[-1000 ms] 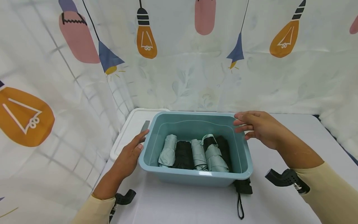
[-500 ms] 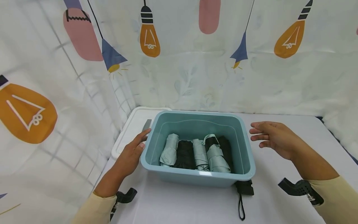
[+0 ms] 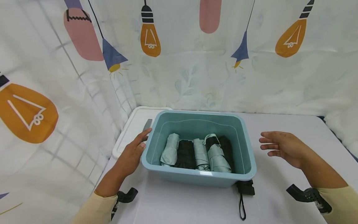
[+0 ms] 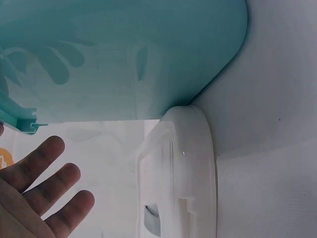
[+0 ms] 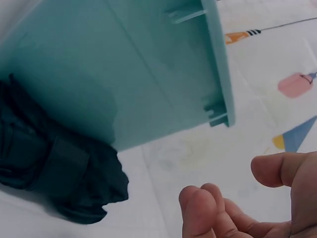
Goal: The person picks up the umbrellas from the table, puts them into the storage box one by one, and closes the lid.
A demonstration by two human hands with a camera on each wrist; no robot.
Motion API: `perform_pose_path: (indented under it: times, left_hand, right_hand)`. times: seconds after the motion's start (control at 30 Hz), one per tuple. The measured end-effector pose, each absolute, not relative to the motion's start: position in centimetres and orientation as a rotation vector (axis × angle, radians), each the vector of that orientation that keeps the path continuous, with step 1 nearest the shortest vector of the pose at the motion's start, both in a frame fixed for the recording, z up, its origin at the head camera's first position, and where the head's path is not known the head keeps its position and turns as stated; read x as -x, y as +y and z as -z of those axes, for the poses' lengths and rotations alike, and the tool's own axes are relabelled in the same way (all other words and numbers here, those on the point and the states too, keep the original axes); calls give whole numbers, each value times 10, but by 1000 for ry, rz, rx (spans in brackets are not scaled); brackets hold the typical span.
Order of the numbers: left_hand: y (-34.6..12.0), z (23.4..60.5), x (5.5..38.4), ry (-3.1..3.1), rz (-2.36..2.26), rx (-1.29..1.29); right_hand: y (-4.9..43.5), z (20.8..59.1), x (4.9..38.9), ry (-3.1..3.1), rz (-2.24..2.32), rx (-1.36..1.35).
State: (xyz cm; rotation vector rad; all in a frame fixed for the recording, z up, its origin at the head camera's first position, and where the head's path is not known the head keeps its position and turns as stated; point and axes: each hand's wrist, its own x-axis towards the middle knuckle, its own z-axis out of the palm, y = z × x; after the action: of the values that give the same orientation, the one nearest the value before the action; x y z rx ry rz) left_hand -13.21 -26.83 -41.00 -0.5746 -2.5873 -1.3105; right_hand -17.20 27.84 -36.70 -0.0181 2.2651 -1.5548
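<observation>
A blue-green plastic bin (image 3: 179,179) stands on the white table, holding several rolled bundles that look like folded umbrellas. Some are pale grey-green, such as this left one (image 3: 170,149), and others black, like this one (image 3: 185,154). At the bin's left rim my left hand (image 3: 131,157) lies with its fingers extended, fingertips right at the rim. My right hand (image 3: 288,149) hovers apart from the bin on its right, fingers loosely extended and holding nothing. A black folded umbrella (image 5: 59,158) with a wrist strap (image 3: 242,207) lies against the bin's right side, partly hidden by it in the head view.
A white lid (image 3: 134,124) with a grey latch (image 3: 147,124) lies behind and left of the bin. Patterned white curtain (image 3: 184,77) hangs at the back and left. White tablecloth (image 3: 195,205) stretches in front of the bin.
My right hand has moved away from the bin's right rim, to the right and toward me. My left hand stays at the left rim. The bin and its contents look unchanged.
</observation>
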Motion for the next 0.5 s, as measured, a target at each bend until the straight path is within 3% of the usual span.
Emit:
perform_pose_path:
  times: [0.5]
  left_hand:
    - [-269, 410, 132, -2587, 1293, 579]
  right_hand:
    - [275, 407, 157, 2189, 1494, -102]
